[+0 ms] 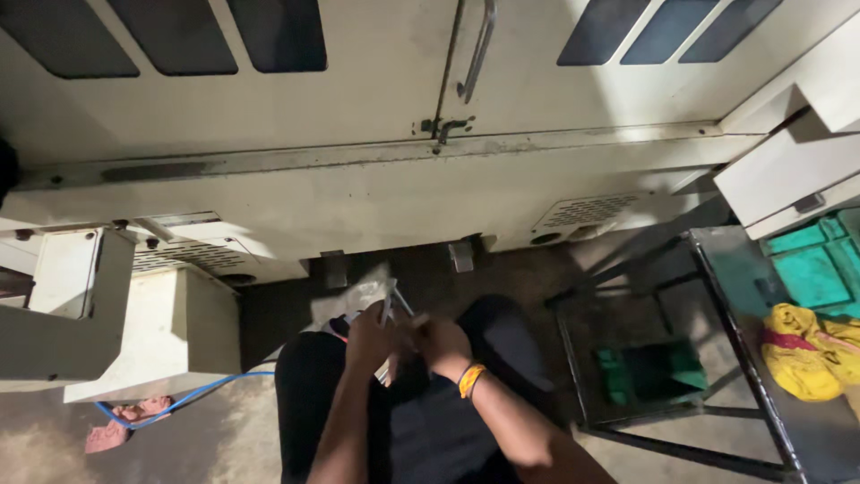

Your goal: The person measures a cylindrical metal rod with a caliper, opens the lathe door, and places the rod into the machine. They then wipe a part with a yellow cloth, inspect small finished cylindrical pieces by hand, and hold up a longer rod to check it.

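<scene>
Both fists closed: my left hand (369, 333) pinching pale wrapper (376, 300) at lap, my right hand (442, 345) gripping opposite edge, steadying it taut.

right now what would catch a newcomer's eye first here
Both hands meet low in the middle: the left hand and right hand work at a small pale packet over dark trousers. Behind them a big cream machine fills the top. At the right, a yellow cloth lies on a dark metal table.
</scene>
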